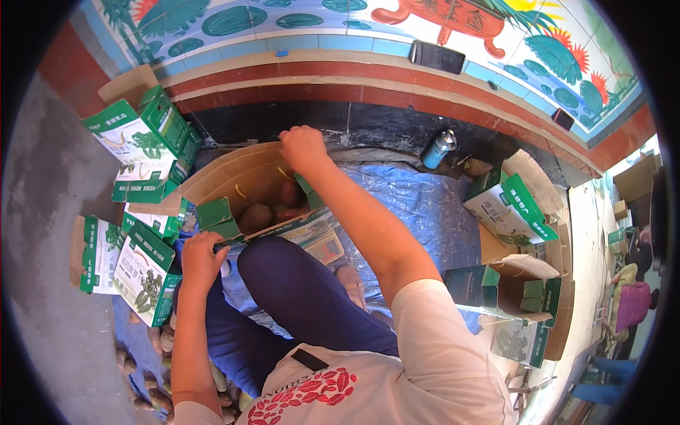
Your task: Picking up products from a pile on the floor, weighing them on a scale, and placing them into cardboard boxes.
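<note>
An open cardboard carton (283, 229) stands in front of my knees, with several reddish-brown tubers (256, 218) inside and a yellow cord handle showing. Its tall brown far flap (234, 172) is raised, and my right hand (304, 149) is closed on the top edge of it. At the near left corner, my left hand (202, 259) has its fingers bent over the carton's edge beside a green side flap (218, 217). What lies under those left fingers is partly hidden.
Green and white cartons (145, 134) are stacked at left, with more (146, 273) below them. Loose tubers (152, 382) lie by my left leg. Open cartons (520, 287) stand at right on the blue tarp (418, 205). A spray can (440, 149) and a phone (437, 57) are by the wall.
</note>
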`<state>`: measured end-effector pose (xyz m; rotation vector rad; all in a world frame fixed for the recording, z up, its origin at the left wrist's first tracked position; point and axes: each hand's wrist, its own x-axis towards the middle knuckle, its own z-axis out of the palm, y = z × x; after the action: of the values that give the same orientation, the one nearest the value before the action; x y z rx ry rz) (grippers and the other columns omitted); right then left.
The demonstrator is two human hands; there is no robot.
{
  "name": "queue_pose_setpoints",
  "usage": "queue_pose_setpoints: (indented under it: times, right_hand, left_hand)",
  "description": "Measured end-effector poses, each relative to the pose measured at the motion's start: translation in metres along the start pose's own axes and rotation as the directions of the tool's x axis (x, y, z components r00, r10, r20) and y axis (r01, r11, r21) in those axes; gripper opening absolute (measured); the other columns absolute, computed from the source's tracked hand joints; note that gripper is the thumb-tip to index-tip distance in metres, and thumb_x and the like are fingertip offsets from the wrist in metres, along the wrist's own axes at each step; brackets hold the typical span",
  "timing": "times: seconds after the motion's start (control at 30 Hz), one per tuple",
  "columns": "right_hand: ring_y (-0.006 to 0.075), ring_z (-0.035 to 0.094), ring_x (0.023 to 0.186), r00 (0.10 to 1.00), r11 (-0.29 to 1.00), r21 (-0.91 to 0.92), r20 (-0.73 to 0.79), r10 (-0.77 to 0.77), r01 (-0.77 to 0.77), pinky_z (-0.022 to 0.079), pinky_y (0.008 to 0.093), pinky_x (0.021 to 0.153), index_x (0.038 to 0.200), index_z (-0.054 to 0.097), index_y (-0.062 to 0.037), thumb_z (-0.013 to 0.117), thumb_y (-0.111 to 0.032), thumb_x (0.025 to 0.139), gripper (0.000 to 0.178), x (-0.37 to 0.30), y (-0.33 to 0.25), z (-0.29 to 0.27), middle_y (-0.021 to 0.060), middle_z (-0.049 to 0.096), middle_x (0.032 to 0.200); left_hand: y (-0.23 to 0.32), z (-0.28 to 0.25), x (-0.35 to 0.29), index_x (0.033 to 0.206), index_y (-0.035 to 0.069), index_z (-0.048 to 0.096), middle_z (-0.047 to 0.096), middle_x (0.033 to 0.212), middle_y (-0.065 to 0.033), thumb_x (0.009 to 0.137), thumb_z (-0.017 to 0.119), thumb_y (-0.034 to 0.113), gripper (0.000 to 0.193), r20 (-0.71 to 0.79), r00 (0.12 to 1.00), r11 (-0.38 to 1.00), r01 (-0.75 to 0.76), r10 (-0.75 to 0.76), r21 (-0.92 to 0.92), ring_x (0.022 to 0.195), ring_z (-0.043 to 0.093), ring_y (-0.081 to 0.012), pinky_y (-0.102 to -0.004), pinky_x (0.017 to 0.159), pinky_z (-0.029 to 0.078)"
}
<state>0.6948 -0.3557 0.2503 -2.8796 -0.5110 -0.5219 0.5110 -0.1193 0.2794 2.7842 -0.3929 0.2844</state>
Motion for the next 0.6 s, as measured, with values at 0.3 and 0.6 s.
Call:
queue_pose_setpoints:
  times: [0.3, 0.6]
  right_hand:
    - [0.0202, 0.056, 0.078, 0.977, 0.989, 0.028, -0.158, -0.142, 0.148, 0.045, 0.0329, 0.065, 0.071, 0.065, -0.0127, 0.057, -0.017, 0.07, 0.009, -0.053, -0.001, -0.019, 0.0039, 0.058, 0.077]
    - [0.0283, 0.055, 0.072, 0.943, 0.953, 0.302, -0.307, 0.129, -0.033, 0.045, 0.039, 0.064, 0.064, 0.056, -0.0065, 0.064, -0.017, 0.068, 0.014, -0.145, 0.072, -0.078, 0.009, 0.053, 0.069]
  left_hand:
    - [0.015, 0.0, -0.001, 0.07, 0.003, 0.055, 0.055, 0.071, -0.0122, 0.063, 0.071, 0.013, 0.02, -0.038, 0.997, 0.992, -0.057, 0.062, 0.112, 0.074, 0.054, -0.0313, -0.0391, 0.065, 0.04]
    - [0.068, -0.018, 0.043, 0.064, 0.006, 0.051, 0.05, 0.065, -0.0094, 0.06, 0.07, 0.011, 0.019, -0.054, 0.954, 0.938, -0.278, 0.295, 0.207, 0.067, 0.05, -0.0287, -0.0383, 0.062, 0.037]
